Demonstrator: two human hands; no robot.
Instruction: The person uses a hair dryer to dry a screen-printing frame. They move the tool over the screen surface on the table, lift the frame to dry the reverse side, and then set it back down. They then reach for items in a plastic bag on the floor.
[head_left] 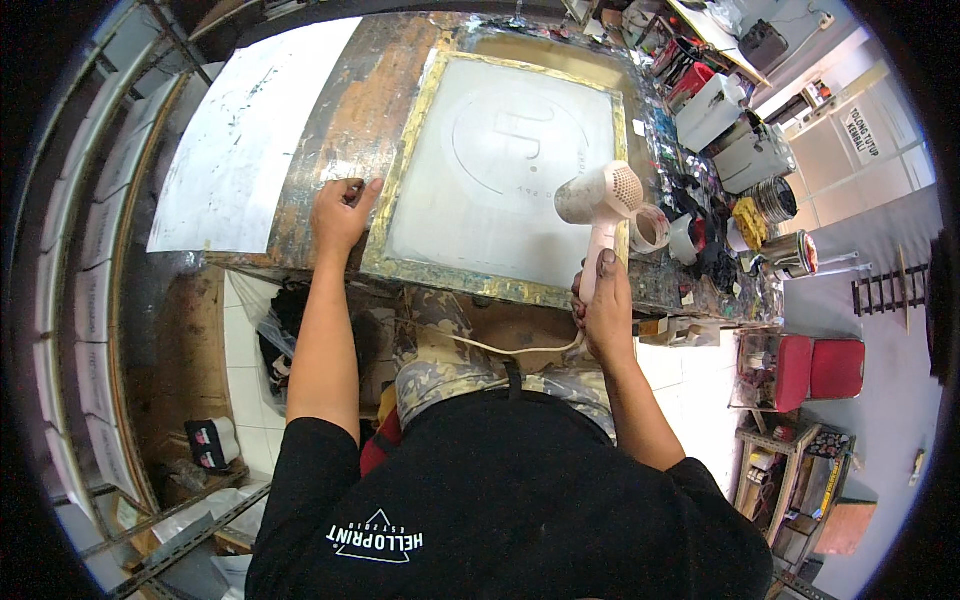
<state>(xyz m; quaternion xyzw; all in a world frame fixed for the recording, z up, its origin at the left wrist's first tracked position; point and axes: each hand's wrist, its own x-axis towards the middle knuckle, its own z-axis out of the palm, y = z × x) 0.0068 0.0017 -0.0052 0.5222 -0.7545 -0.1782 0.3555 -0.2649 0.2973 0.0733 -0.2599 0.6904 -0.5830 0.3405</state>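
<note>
My right hand (606, 305) was wrapped around the handle of a pale hair dryer (604, 205), over the taped screen (500, 205) toward its four o'clock (the barrel pointing roughly to nine). My left hand (343, 218), half open with fingers loosely curled and nothing visible in it, was just beside the screen, between eight and nine, above the stained table (335, 130).

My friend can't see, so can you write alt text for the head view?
Someone's right grip holds a pale pink hair dryer over a yellow-bordered screen with a faint round design, lying on a stained table. The left grip is beside the screen.
</note>
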